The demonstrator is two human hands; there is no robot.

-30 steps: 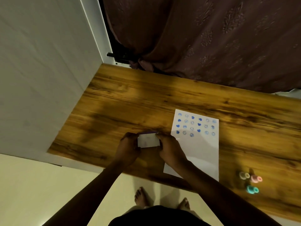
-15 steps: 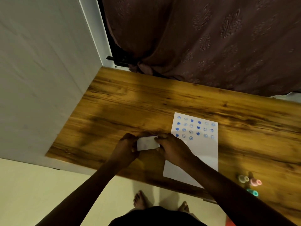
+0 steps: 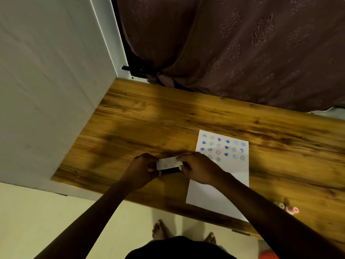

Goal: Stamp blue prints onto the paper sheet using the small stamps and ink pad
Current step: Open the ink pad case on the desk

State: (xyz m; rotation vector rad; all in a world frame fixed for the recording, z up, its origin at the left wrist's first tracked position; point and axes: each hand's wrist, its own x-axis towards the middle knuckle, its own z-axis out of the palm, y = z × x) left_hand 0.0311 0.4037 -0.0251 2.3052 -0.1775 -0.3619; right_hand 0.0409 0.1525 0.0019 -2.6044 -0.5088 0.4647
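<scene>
A white paper sheet (image 3: 225,174) lies on the wooden table (image 3: 168,124), its far end covered with several blue prints. Left of the sheet, both hands hold the small ink pad (image 3: 168,164), a white lid over a dark base. My left hand (image 3: 142,170) grips its left end. My right hand (image 3: 198,168) pinches the lid's right end, and the lid is tilted up off the base. Two small stamps, a pale one (image 3: 279,205) and a pink one (image 3: 292,209), lie on their sides at the near right, partly hidden by my right forearm.
A white wall (image 3: 46,90) borders the table's left end. A dark brown curtain (image 3: 242,53) hangs behind the far edge. The near table edge runs just below my hands, with floor and bare feet (image 3: 160,230) beyond it.
The ink pad has come down toward the table and its white lid has tipped up, showing the dark base beneath. The view has shifted, and the teal stamp seen earlier is out of sight.
</scene>
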